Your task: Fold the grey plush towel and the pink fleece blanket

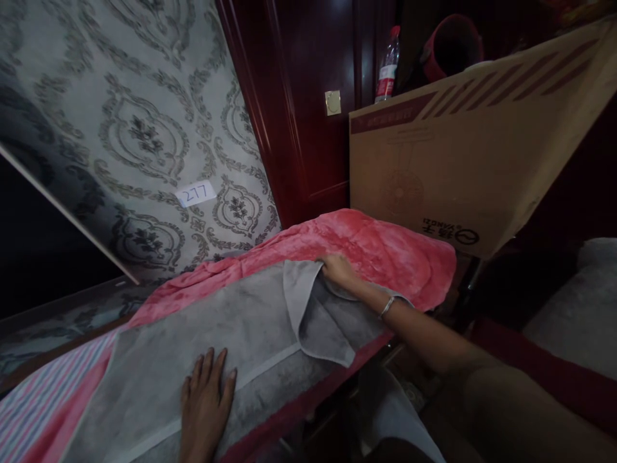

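Lying on pink fabric [400, 257], grey cloth [222, 315] is pinched by the right hand [338, 270], touched by the spread left hand [206, 395].

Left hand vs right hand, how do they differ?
Left hand lies flat on the grey cloth, fingers extended; right hand has curled fingers gripping a raised part of it.
Right hand has a bracelet behind it; none shows by the left hand, its arm mostly out of frame.
Shared: both are ungloved and touch the grey cloth.
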{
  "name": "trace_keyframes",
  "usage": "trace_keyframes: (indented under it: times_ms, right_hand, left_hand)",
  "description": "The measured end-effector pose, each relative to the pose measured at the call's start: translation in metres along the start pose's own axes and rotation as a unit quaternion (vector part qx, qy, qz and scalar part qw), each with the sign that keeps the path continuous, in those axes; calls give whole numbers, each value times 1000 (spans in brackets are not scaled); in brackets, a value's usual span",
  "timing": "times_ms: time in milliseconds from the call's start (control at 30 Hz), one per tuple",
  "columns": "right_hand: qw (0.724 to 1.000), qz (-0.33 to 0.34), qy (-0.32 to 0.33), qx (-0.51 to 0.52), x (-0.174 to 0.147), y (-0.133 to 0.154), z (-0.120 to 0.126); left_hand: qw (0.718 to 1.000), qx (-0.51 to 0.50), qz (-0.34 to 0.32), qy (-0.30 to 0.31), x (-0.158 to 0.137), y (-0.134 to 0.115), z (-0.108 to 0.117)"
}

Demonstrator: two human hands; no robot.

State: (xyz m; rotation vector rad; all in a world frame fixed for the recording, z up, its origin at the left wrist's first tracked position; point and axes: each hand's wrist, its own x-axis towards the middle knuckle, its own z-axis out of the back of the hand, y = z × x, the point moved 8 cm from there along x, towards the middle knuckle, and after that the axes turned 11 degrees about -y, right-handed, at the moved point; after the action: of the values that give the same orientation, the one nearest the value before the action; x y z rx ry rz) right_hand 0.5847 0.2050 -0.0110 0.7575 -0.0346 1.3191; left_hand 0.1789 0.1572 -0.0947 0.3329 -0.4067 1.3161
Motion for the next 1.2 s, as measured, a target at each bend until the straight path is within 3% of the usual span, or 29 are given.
trace_keyframes:
  times_ms: [133,200,267,367,500,633,867,967,1067,1200]
  right_hand:
    - [997,-23,-65,-27,75,-38,62]
    - [996,-49,-71,-33,103,-58,77]
    - [994,-85,-56,-29,119,-76,75]
    - [991,-130,-21,-3,124,-98,51]
    - [987,-159,0,31,109,-116,23]
    - [986,-166,3,23,82,-129,20]
    - [981,-167,88,-35,-2,-149,21]
    - [983,-152,92,-52,-34,-154,26]
    - [985,-143,79,-59,-53,-156,28]
    - [989,-130,64,-34,-52,-151,24]
  left_hand:
    - [1000,-5,-2,-17,1,5,-4]
    - [1000,-12,-5,-26,1,7,-5]
    - [999,-22,-7,-31,1,10,-7]
    - [998,-36,1,-43,0,15,-11]
    - [996,-52,1,-70,-3,19,-17]
    - [995,-60,-6,-81,-4,20,-17]
    - [991,-105,-62,-49,-1,24,-19]
    - [991,-101,-85,-33,3,23,-15]
    - [987,-85,-133,10,7,15,-8]
    - [974,-70,-206,56,10,0,-1]
